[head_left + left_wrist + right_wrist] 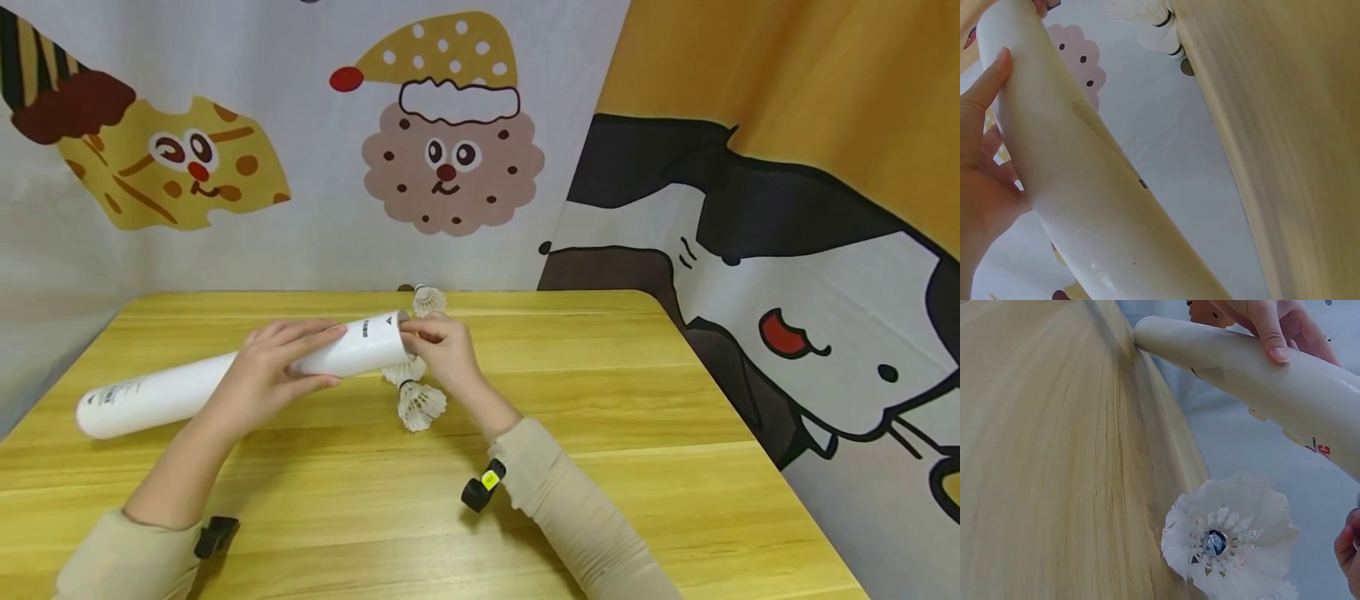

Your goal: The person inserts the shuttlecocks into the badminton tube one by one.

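Note:
A long white shuttlecock tube slants over the table, its mouth end raised to the right. My left hand grips the tube near its middle, thumb on one side and fingers on the other; the left wrist view shows the same hold on the tube. At the mouth, my right hand has its fingertips inside the rim. What those fingertips hold, if anything, is hidden. White shuttlecocks lie just beyond and below the mouth: one at the back, one partly covered, one in front.
The wooden table fills the lower view, its back edge against a curtain with cartoon prints. Close to the right wrist camera, a shuttlecock shows its open feather skirt. A dark strap device sits at the right sleeve.

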